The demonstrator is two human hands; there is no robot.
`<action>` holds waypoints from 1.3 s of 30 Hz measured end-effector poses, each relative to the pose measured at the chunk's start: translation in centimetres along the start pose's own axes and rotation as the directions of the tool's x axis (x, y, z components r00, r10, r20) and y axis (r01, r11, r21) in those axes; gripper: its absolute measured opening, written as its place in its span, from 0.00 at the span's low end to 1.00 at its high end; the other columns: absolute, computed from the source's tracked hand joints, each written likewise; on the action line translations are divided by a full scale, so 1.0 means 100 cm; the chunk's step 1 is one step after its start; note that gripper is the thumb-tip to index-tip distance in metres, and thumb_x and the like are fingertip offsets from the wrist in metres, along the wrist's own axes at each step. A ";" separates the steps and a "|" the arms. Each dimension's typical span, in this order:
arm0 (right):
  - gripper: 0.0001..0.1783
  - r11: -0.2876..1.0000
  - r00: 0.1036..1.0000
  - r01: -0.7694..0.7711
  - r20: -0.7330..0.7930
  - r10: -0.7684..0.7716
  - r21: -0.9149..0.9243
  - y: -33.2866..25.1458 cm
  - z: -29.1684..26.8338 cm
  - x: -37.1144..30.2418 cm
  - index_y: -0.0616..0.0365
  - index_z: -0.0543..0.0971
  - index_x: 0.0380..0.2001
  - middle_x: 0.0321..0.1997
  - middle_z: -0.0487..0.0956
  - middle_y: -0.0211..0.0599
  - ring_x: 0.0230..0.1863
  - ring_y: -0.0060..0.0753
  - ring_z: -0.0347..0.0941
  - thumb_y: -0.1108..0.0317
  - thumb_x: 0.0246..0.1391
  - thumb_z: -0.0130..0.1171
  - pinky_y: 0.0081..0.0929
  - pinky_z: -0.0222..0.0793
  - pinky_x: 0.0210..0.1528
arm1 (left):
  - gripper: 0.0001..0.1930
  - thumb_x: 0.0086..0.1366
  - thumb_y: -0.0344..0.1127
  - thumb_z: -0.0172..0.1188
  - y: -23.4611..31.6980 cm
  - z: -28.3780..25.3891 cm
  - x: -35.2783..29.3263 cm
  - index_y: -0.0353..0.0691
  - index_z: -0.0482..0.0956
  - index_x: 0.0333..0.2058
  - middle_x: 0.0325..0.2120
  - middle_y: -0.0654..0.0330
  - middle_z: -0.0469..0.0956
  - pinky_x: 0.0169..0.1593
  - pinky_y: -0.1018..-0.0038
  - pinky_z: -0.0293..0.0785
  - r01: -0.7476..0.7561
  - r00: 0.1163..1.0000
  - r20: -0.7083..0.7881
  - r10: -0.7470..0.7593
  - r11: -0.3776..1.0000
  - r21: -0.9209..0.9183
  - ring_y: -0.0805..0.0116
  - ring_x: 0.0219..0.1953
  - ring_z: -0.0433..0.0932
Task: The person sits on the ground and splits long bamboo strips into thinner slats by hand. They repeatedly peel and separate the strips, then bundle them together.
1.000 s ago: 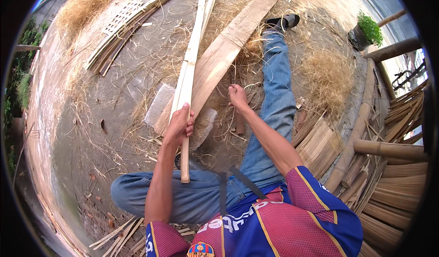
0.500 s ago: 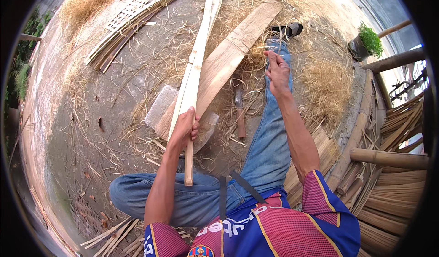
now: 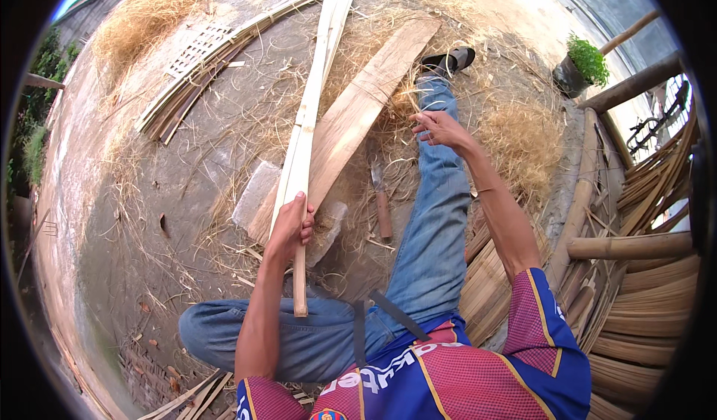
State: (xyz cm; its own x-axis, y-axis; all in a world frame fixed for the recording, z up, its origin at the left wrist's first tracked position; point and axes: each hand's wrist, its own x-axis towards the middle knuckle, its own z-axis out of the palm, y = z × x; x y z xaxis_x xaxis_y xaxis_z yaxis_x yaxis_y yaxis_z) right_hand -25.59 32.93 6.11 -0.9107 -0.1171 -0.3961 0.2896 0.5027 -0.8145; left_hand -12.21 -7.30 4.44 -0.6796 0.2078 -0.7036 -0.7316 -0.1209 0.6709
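Observation:
My left hand [image 3: 293, 224] is wrapped round the lower part of long, pale split bamboo strips [image 3: 305, 132]. The strips run up past the top of the view, and their near end hangs over my bent left leg. Beneath them a wide wooden plank [image 3: 366, 95] leans across a stone block [image 3: 256, 188]. Out to the right, my right hand [image 3: 441, 130] hovers above my stretched leg with its fingers bent and the tips drawn together. A thin pale strand shows by the fingertips, but whether they hold it is hard to make out. A wooden-handled knife [image 3: 381, 196] lies between plank and leg.
Curly shavings [image 3: 523, 140] lie heaped right of my leg, with another pile [image 3: 149, 16] at the far left. A bundle of long strips [image 3: 194, 72] curves across the ground. Bamboo poles [image 3: 627, 246] and stacked slats [image 3: 635, 330] stand at right, near a potted plant [image 3: 582, 65].
My right hand has shifted a little down and left, and its fingers have turned leftward. The left hand keeps its hold on the strips. The whole view has shifted slightly.

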 end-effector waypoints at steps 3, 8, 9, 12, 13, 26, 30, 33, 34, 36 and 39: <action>0.27 0.983 0.996 -0.043 -0.090 0.027 -0.179 0.018 0.002 -0.001 0.58 0.79 0.49 0.42 0.81 0.34 0.34 0.24 0.77 0.43 0.68 0.50 0.23 0.73 0.32 | 0.22 0.75 0.59 0.45 -0.001 -0.004 -0.002 0.44 0.68 0.37 0.15 0.71 0.61 0.15 0.78 0.54 0.005 1.000 0.001 -0.005 1.000 -0.006 0.80 0.12 0.56; 0.31 0.826 0.945 0.079 -0.305 0.116 0.558 -0.008 -0.012 -0.020 0.57 0.78 0.54 0.42 0.80 0.33 0.34 0.22 0.76 0.41 0.68 0.47 0.27 0.75 0.29 | 0.22 0.75 0.59 0.46 -0.001 -0.008 -0.008 0.44 0.68 0.37 0.15 0.71 0.60 0.15 0.79 0.54 0.003 1.000 -0.024 -0.004 1.000 -0.022 0.80 0.12 0.56; 0.30 0.864 0.802 0.155 -0.572 0.173 0.479 0.003 -0.033 -0.013 0.58 0.78 0.54 0.41 0.80 0.33 0.32 0.22 0.77 0.42 0.68 0.47 0.26 0.76 0.28 | 0.22 0.75 0.59 0.46 0.000 -0.005 -0.005 0.44 0.68 0.37 0.14 0.71 0.60 0.15 0.79 0.54 0.001 1.000 -0.008 -0.001 1.000 -0.019 0.80 0.12 0.56; 0.29 0.992 0.669 0.005 -0.737 -0.094 -0.123 0.031 -0.118 -0.009 0.59 0.80 0.49 0.36 0.82 0.37 0.30 0.23 0.79 0.43 0.68 0.46 0.24 0.76 0.25 | 0.22 0.75 0.58 0.45 0.000 -0.006 -0.006 0.44 0.68 0.37 0.14 0.71 0.60 0.15 0.78 0.54 0.003 1.000 0.003 -0.003 1.000 -0.011 0.80 0.12 0.56; 0.28 0.993 0.798 -0.088 -0.603 0.024 -0.077 0.018 -0.130 -0.015 0.59 0.81 0.47 0.35 0.82 0.39 0.30 0.26 0.80 0.44 0.68 0.46 0.25 0.76 0.24 | 0.22 0.75 0.58 0.45 -0.001 -0.012 -0.011 0.44 0.68 0.37 0.14 0.71 0.60 0.15 0.78 0.54 -0.002 1.000 -0.013 0.001 1.000 -0.024 0.80 0.12 0.56; 0.25 0.885 0.925 -0.348 -0.266 0.271 -0.310 0.008 -0.163 -0.103 0.62 0.82 0.50 0.36 0.84 0.38 0.30 0.30 0.77 0.53 0.71 0.44 0.37 0.76 0.40 | 0.22 0.75 0.58 0.45 0.004 0.009 -0.003 0.43 0.69 0.36 0.14 0.71 0.59 0.15 0.79 0.54 0.008 1.000 -0.017 -0.008 0.999 -0.035 0.79 0.11 0.56; 0.18 0.939 0.960 0.144 -0.185 -0.209 -0.313 0.014 -0.029 -0.096 0.61 0.82 0.47 0.32 0.82 0.44 0.29 0.33 0.75 0.58 0.69 0.51 0.36 0.72 0.38 | 0.21 0.72 0.56 0.54 0.010 0.011 -0.014 0.42 0.70 0.38 0.17 0.70 0.65 0.14 0.81 0.52 0.013 1.000 -0.016 -0.013 1.000 -0.021 0.82 0.11 0.57; 0.18 0.940 0.966 0.257 0.036 -0.255 -0.225 0.004 0.072 -0.094 0.64 0.81 0.41 0.28 0.79 0.47 0.27 0.37 0.74 0.57 0.69 0.52 0.37 0.70 0.34 | 0.22 0.64 0.54 0.67 0.011 0.019 -0.015 0.43 0.71 0.43 0.24 0.66 0.77 0.13 0.83 0.51 -0.037 0.999 -0.039 0.038 0.999 0.017 0.85 0.11 0.58; 0.18 0.930 0.948 0.317 0.040 -0.315 -0.185 -0.001 0.100 -0.097 0.64 0.80 0.41 0.27 0.79 0.48 0.26 0.41 0.74 0.58 0.69 0.51 0.39 0.70 0.33 | 0.23 0.64 0.54 0.66 0.012 0.021 -0.017 0.43 0.71 0.44 0.26 0.65 0.78 0.13 0.83 0.51 -0.051 0.997 -0.058 0.053 0.998 0.026 0.85 0.11 0.58; 0.16 0.885 0.903 0.428 0.039 -0.429 -0.186 -0.008 0.145 -0.105 0.64 0.78 0.42 0.27 0.79 0.48 0.26 0.49 0.75 0.59 0.69 0.50 0.43 0.70 0.33 | 0.25 0.64 0.54 0.66 0.016 0.029 -0.019 0.42 0.70 0.47 0.30 0.64 0.81 0.13 0.84 0.52 -0.076 0.994 -0.081 0.080 0.996 0.053 0.85 0.11 0.57; 0.13 0.809 0.854 0.518 0.113 -0.508 -0.278 -0.017 0.192 -0.123 0.61 0.75 0.43 0.28 0.79 0.48 0.28 0.55 0.75 0.61 0.68 0.49 0.47 0.71 0.34 | 0.25 0.66 0.53 0.65 0.016 0.027 -0.022 0.40 0.69 0.49 0.34 0.61 0.82 0.13 0.84 0.52 -0.083 0.996 -0.041 0.084 0.996 0.023 0.84 0.11 0.57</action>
State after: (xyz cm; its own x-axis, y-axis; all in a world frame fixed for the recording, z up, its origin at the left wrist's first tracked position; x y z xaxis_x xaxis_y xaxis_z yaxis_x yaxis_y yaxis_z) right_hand -9.22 17.10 4.18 -0.8917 -0.4518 0.0272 -0.3188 0.5843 -0.7463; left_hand -11.72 -5.34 7.66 -0.7403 0.1565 -0.6538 -0.6711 -0.1150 0.7324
